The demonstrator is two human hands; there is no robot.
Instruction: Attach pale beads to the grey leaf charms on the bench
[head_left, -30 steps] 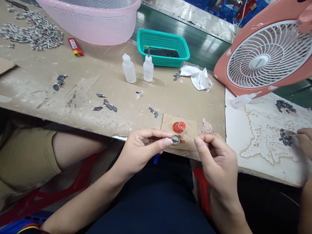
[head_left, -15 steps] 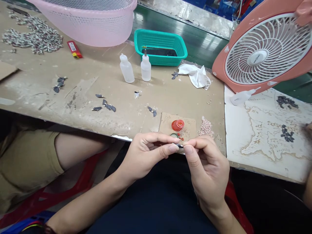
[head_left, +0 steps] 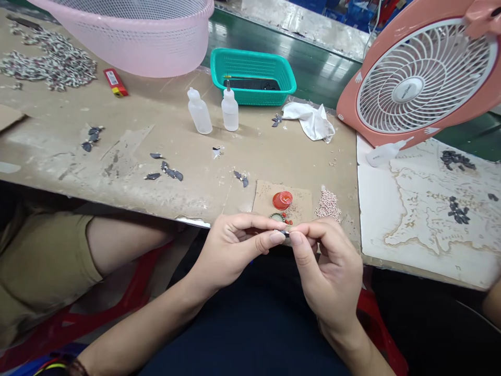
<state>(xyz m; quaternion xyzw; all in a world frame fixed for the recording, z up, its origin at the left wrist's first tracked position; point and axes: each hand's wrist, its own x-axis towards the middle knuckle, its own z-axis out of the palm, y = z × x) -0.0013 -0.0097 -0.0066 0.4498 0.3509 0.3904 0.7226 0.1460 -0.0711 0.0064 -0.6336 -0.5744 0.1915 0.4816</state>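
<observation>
Between the fingertips of my left hand (head_left: 238,253) is a small dark grey piece (head_left: 285,233), pinched by thumb and forefinger and mostly covered. My right hand (head_left: 326,266) pinches at the piece's right end, with thumb and forefinger closed; whether it grips the piece itself or a tiny bead is too small to tell. Just beyond the fingertips lie a green-rimmed bottle cap (head_left: 277,217) and red bits on a cardboard square (head_left: 303,201). A red cup-like container (head_left: 282,200) stands on that cardboard. A heap of tiny pinkish beads (head_left: 328,204) lies to its right.
Two squeeze bottles (head_left: 200,112) stand near a green basket (head_left: 253,96). Dark pieces (head_left: 171,171) lie about the table. A pink basket (head_left: 164,52), lighter (head_left: 116,82), white cloth (head_left: 311,121) and fan (head_left: 415,89) stand farther back. A seated person's leg (head_left: 129,232) is at left.
The view has shifted slightly, moving things a little left. Both hands keep their pinch, fingertips slightly closer together. At the right edge, another person's blurred hand has left the dark pieces.
</observation>
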